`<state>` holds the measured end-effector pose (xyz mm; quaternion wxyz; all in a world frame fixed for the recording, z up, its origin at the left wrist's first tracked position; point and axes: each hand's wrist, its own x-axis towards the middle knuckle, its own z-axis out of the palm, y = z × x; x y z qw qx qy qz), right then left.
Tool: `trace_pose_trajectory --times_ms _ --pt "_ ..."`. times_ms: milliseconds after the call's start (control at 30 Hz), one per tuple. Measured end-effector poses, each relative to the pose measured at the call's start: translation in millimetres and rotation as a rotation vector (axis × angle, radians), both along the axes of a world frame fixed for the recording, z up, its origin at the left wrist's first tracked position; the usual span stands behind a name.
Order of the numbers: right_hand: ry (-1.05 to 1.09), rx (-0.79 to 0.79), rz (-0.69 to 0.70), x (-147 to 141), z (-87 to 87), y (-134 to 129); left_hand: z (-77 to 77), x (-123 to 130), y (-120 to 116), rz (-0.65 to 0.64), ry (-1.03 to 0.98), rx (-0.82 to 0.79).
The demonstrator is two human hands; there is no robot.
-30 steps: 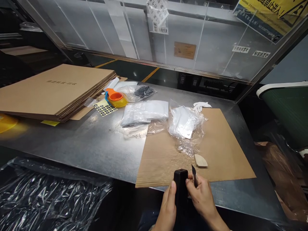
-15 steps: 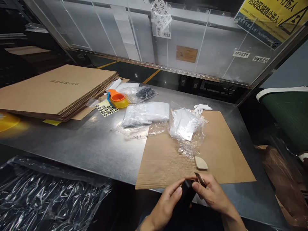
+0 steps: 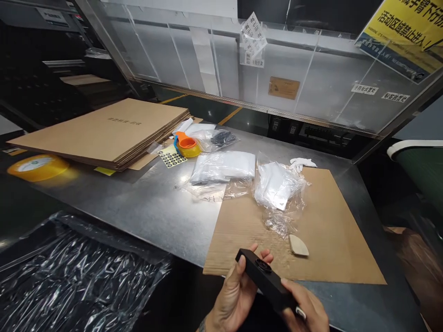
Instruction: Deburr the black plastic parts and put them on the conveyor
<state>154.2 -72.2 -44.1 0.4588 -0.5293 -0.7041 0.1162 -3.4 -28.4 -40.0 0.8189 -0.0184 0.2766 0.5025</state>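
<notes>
A black oblong device (image 3: 277, 287) with a round, lens-like part on its face is held between both hands, over the near edge of the table. My left hand (image 3: 232, 295) grips its left end, thumb on the front edge and fingertips showing behind. At the other end, my right hand (image 3: 306, 302) is closed around the device, beside a small light-coloured piece. Just beyond the hands, a beige quarter-round pad (image 3: 298, 246) lies on a brown cardboard sheet (image 3: 332, 230). Clear bags with white contents (image 3: 278, 186) rest on the sheet's far part.
On the metal table (image 3: 152, 203) lie stacked cardboard (image 3: 104, 131), a yellow tape roll (image 3: 38, 167), an orange tape dispenser (image 3: 187, 144), a sticker sheet (image 3: 172, 157) and a white glove (image 3: 302, 163). Black plastic (image 3: 79, 272) sits at lower left.
The black device has been turned so its long face with the round part shows. The dark flat piece formerly in my right hand is out of sight. The view has shifted left.
</notes>
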Motion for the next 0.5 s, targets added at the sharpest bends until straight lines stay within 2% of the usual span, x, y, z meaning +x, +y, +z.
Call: trace_pose_trajectory --times_ms 100,167,233,333,500 --pt "0.122 -0.175 0.064 4.7 -6.7 -5.1 0.7 1.4 -3.7 0.062 0.205 0.042" --pt "0.187 -0.321 0.077 11.0 -4.0 -4.7 0.4 0.5 -5.1 0.086 0.345 0.125" --pt "0.159 -0.430 0.045 14.3 3.7 -2.7 0.1 0.1 -6.8 0.076 0.430 0.202" --pt "0.014 -0.440 0.030 10.0 17.9 0.3 1.0 0.7 -10.7 0.026 0.498 0.283" --pt "-0.249 -0.372 0.161 -4.3 28.9 2.0 1.3 -0.8 -16.0 -0.023 0.556 0.339"
